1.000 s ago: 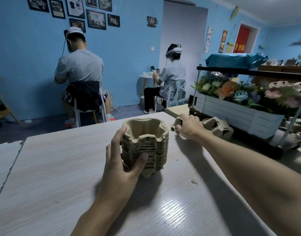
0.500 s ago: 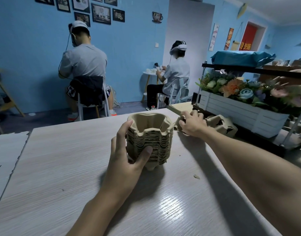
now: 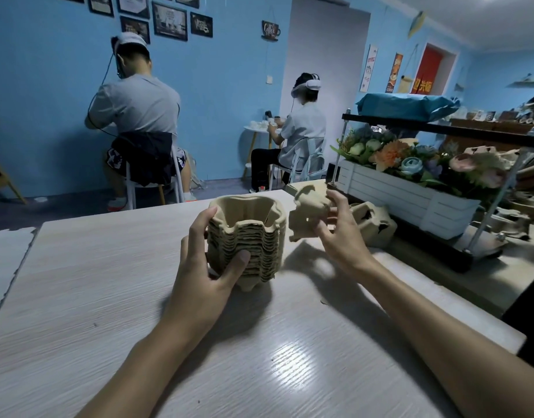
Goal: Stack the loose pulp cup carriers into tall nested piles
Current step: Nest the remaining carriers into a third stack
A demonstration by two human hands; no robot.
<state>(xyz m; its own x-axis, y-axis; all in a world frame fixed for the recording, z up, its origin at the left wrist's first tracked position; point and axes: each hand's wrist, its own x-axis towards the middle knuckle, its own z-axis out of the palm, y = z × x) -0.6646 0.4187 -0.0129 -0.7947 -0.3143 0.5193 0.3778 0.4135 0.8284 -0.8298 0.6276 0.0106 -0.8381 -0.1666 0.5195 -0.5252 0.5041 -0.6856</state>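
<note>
1. Nested pile (image 3: 244, 239) of pulp cup carriers: is being kept upright on bench (image 3: 93, 297), approx. ctr of view, open side up. Many layers are being shown along its side.

2. Left hand (image 3: 204, 267): is being wrapped round near-left side of nested pile. Thumb is being pressed on the front and fingers are being curled up to the rim, so the pile is being gripped.

3. Loose carrier (image 3: 308, 217): is being held clear of bench, tilted, just beside nested pile's upper right rim. It is not being nested in the pile. A shadow is being cast on bench below it.

4. Right hand (image 3: 342, 236): loose carrier is being pinched btwn thumb & spread fingertips.

5. Second loose carrier (image 3: 374, 226): is being left lying at bench's far right edge, behind right hand & apart from it. Which way up cannot be told.

6. Black rack (image 3: 441, 129), right of bench: white planter box (image 3: 410, 203) w/ flowers (image 3: 389, 153) is being carried on lower level, and teal bundle (image 3: 407, 105) on top shelf.

7. Bkgd: two seated persons, backs being turned to camera, head-worn gear being worn. One (image 3: 136, 116) is being seated by blue wall, the other (image 3: 302, 131) at small round table (image 3: 256, 129). Framed pictures (image 3: 169, 21) are being displayed on the wall above.
</note>
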